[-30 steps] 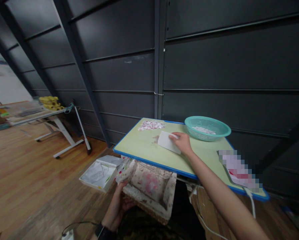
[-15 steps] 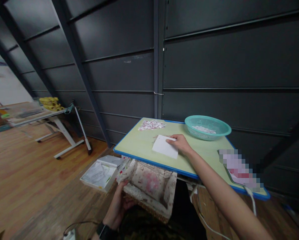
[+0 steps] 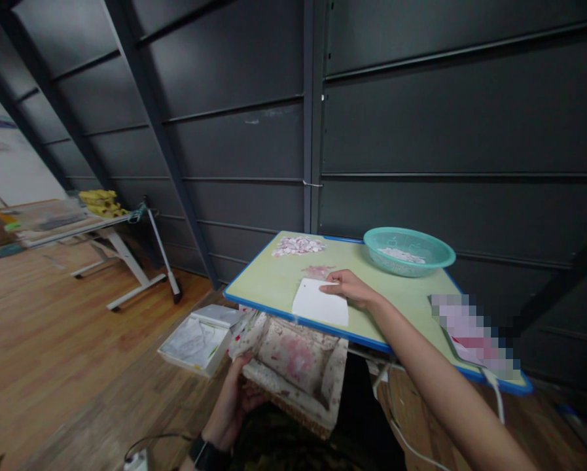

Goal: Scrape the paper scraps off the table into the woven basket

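My right hand (image 3: 349,286) is closed on a flat white scraper card (image 3: 322,305) with a small hole near one corner. The card lies low over the front edge of the pale yellow-green table (image 3: 258,275). Just behind it is a pinkish smear of fine residue (image 3: 317,271). Below the table edge, my left hand (image 3: 244,383) grips the near left side of a lined woven basket (image 3: 293,418). The basket's pale lining has pink and dark specks. Farther back on the table lies a heap of small white and reddish pieces (image 3: 299,246).
A green plastic basin (image 3: 408,252) with white pieces inside stands at the table's back right. A blurred-out device with a cable (image 3: 470,337) lies at the right. An open white box (image 3: 195,343) sits on the left, and another table (image 3: 77,229) stands farther off.
My right hand has drawn the card toward me to the table's front edge, uncovering more of the pink residue behind it. My left hand and the basket have stayed in place.
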### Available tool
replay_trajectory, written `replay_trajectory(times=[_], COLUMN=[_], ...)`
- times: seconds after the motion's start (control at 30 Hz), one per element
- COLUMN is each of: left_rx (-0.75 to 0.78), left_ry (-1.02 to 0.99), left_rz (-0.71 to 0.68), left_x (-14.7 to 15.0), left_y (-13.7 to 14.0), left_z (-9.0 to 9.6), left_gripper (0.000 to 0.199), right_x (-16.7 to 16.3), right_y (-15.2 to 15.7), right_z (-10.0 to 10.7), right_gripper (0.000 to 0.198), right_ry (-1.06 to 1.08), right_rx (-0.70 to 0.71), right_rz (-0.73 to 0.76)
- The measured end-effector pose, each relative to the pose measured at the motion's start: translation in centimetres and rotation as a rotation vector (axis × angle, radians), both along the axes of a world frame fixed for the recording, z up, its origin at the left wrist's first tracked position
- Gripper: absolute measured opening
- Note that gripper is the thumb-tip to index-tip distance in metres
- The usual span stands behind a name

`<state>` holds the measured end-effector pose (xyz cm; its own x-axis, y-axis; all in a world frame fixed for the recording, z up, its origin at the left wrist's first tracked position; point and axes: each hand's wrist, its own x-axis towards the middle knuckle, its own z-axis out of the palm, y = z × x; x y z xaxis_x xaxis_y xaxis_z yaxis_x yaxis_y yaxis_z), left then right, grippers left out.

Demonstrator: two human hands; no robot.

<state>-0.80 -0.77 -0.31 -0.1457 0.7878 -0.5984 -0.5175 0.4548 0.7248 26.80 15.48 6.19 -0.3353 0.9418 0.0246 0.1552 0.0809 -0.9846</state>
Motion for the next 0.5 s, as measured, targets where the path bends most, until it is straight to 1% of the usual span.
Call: replay_trajectory(times=[0.07, 0.17, 0.23, 0.3, 0.37, 0.47, 0.5], left_rx=[0.009, 0.015, 0.022, 0.029, 0.019, 0.013, 0.017], left_ry=[0.036, 0.061, 0.057, 0.05, 0.048, 0.049, 0.051], left_rz=[0.0, 0.005, -0.001, -0.009, -0.009, -0.015, -0.019], left_x=[0.1, 0.2, 0.2, 0.1, 0.0, -0.1, -0.1], left_y=[0.0, 0.0, -0.1, -0.1, -0.1, -0.1, -0.1], left_z=[0.2, 0.4, 0.3, 0.2, -0.1, -0.3, -0.2], left_gripper=[0.035, 0.033, 0.031, 0.03, 0.03, 0.033, 0.035], right_x=[-0.2, -0.5, -0.6, -0.8, -0.8, -0.7, -0.7], right_y=[0.0, 0.3, 0.7, 0.9, 0.9, 0.7, 0.7], right_z=[0.1, 0.0, -0.4, -0.8, -1.2, -1.5, -1.4], right_gripper=[0.037, 0.044, 0.045, 0.043, 0.041, 0.041, 0.041], right_ry=[0.04, 0.115, 0.118, 0.076, 0.031, 0.016, 0.033], right_rx=[0.017, 0.075, 0.108, 0.129, 0.121, 0.043, 0.022], right_rz=[0.024, -0.047, -0.091, -0.1, -0.052, 0.065, 0.082])
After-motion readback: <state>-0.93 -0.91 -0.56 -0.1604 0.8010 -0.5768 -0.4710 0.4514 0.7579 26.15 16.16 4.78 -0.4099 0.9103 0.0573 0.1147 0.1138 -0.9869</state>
